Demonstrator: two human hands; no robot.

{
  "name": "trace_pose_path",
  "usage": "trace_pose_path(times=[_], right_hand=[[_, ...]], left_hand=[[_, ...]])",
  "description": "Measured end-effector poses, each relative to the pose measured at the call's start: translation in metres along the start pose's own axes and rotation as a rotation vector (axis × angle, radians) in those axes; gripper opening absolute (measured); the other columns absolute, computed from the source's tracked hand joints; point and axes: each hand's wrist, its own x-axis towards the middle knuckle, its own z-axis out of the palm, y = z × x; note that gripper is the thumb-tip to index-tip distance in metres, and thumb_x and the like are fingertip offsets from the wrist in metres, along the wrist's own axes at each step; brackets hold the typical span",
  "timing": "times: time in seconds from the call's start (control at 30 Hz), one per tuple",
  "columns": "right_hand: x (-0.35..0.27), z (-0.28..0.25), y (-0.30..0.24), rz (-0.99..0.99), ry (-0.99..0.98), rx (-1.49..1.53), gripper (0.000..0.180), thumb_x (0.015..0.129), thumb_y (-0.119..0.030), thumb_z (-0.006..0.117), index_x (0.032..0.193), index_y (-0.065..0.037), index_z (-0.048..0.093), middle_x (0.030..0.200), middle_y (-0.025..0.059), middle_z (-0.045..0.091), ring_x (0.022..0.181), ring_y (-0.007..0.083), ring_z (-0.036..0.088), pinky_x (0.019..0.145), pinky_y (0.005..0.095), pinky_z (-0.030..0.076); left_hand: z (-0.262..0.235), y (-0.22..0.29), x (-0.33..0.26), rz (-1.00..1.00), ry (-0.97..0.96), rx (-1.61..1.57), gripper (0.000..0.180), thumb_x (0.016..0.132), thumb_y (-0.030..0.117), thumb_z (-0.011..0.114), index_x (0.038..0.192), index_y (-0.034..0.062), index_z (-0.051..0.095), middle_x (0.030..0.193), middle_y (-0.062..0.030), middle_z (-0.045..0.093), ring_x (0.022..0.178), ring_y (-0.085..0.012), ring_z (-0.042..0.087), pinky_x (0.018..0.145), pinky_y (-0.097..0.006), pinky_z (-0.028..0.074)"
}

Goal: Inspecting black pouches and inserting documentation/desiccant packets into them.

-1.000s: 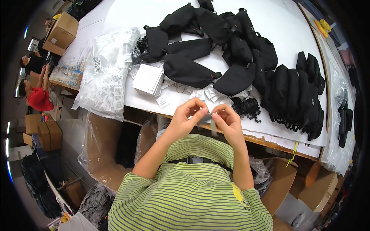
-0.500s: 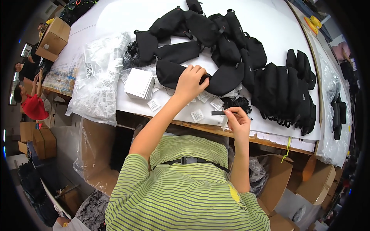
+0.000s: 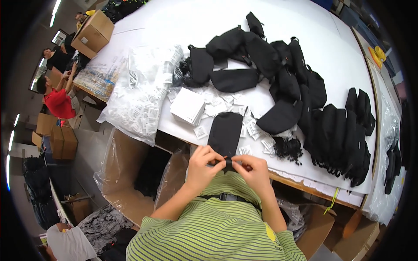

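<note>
A black fabric pouch (image 3: 225,132) lies lengthwise over the front edge of the table, its near end toward my body. At that end, the fingers of my left hand (image 3: 202,167) are pinched on a short black strap (image 3: 228,163). My right hand (image 3: 254,174) pinches the same strap from the other side, its fingertips close to the left ones. My fingers partly cover the strap, and no white tag shows between them. Small white printed tags (image 3: 245,150) are scattered beside the pouch. A tangle of thin black cords (image 3: 288,150) sits to the right.
A stack of white cards (image 3: 188,105) and a clear bag of tags (image 3: 141,93) stand on the left. More black pouches (image 3: 265,54) are heaped beyond, with a row of them (image 3: 337,135) at right. An open cardboard box (image 3: 117,169) is below the table edge.
The pouch under my left hand has been pulled toward me and turned lengthwise. My right hand, which held a black strip with a white piece, has moved in beside the left. The view has shifted.
</note>
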Motion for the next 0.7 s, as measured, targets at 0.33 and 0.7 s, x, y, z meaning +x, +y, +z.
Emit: trace_pose_path(times=[0.33,0.7], right_hand=[[0.0,0.002,0.001,-0.361,0.192,-0.309,0.01,0.073,-0.014,0.074,0.083,-0.011,0.071,0.054,0.003,0.045,0.046,0.018,0.046,0.043,0.0316,0.036],[-0.003,-0.002,0.004,0.129,0.053,0.468,0.014,0.089,-0.013,0.065,0.099,-0.004,0.062,0.059,-0.0072,0.041,0.055,0.0004,0.035,0.05,0.0186,0.026]], left_hand=[[0.0,0.005,0.002,-0.247,-0.067,-0.251,0.021,0.07,0.003,0.075,0.091,0.0031,0.072,0.075,0.0001,0.057,0.063,-0.0081,0.043,0.055,-0.022,0.036],[0.001,0.017,0.018,-0.109,0.002,-0.327,0.006,0.083,0.005,0.067,0.087,0.0016,0.064,0.09,-0.0019,0.054,0.067,-0.0079,0.046,0.06,-0.022,0.039]])
